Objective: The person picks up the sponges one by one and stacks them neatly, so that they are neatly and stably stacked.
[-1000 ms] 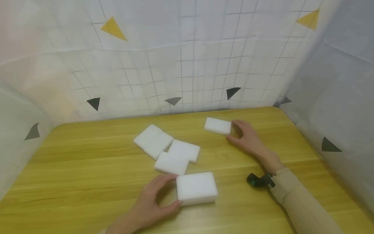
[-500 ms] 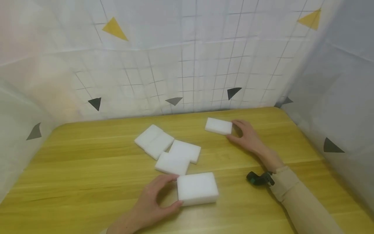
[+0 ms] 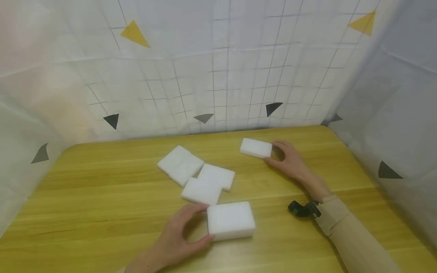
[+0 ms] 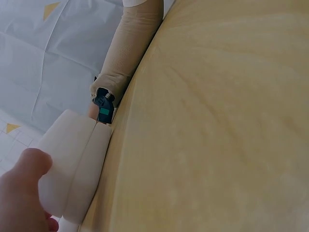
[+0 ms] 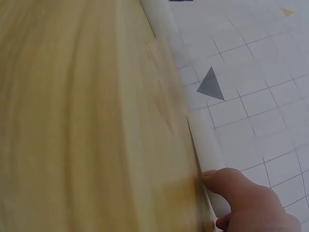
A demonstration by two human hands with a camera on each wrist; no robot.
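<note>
Near the front of the table, my left hand [image 3: 175, 235] holds the left end of a thick white block [image 3: 230, 220] between thumb and fingers. In the left wrist view a seam runs along this block [image 4: 67, 154], with the thumb [image 4: 34, 164] against it. Farther back on the right, my right hand [image 3: 290, 161] has thumb and fingers at the right end of a smaller white block [image 3: 256, 148], which lies flat. The right wrist view shows the thumb and a fingertip at the end of that block [image 5: 207, 145].
Several thin white pieces lie left of centre: one pair [image 3: 180, 165] farther back, another pair [image 3: 216, 176] overlapping just behind the thick block. A dark device [image 3: 304, 209] sits on the right sleeve cuff. Patterned white sheeting [image 3: 170, 83] stands behind the wooden table [image 3: 102, 201].
</note>
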